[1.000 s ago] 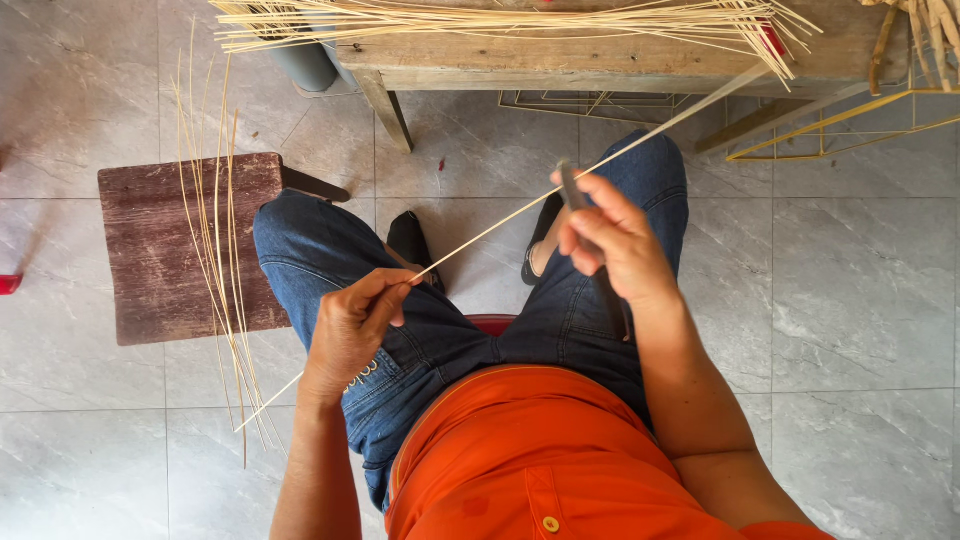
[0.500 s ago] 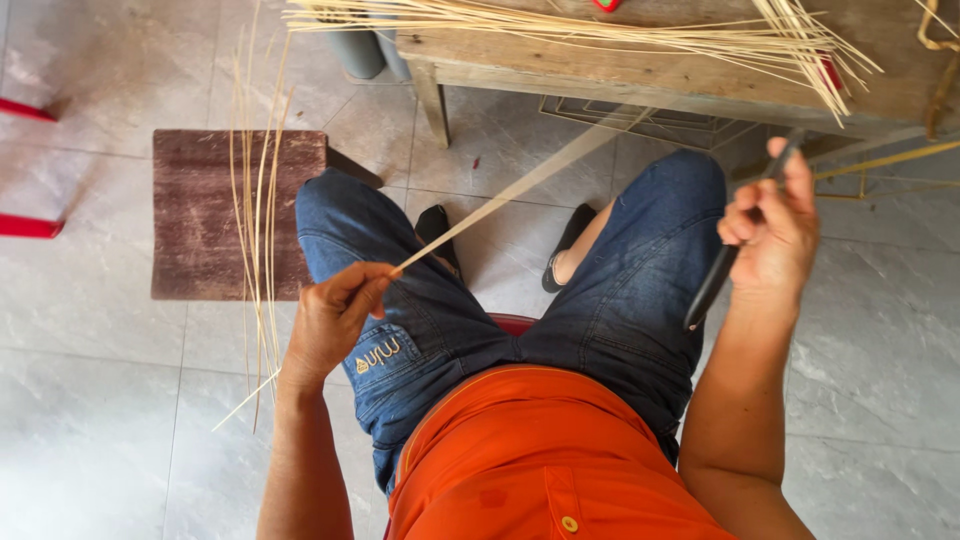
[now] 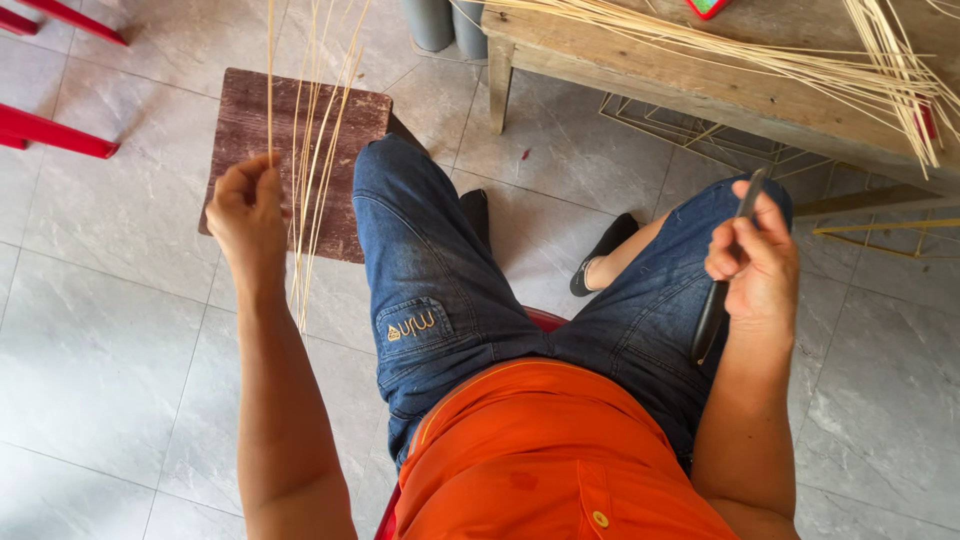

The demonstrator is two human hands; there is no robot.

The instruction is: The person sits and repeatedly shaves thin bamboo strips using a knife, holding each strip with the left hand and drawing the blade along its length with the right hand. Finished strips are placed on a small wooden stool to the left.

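Item: one thin pale bamboo strip (image 3: 270, 90), pinched in our left hand (image 3: 248, 212) out to our left side, above the dark wooden stool (image 3: 240, 130). Its long axis runs near upright in the head view, rising from the fingers out of the top of the frame. The hand is closed on it, thumb against fingertips.

Beside it: a loose sheaf of like strips (image 3: 318, 180), standing just right of the held one, lower ends hanging past the stool's near edge. Whether the hand touches them we cannot tell.

Item: a dark-handled knife (image 3: 728, 262), gripped in our right hand (image 3: 755, 262) over the right knee, blade pointing up and away. It sits well apart from the strip, across both thighs.

Nearer hand to the strip: the left.

Further: a wooden bench (image 3: 700, 85) ahead, bearing more strips.
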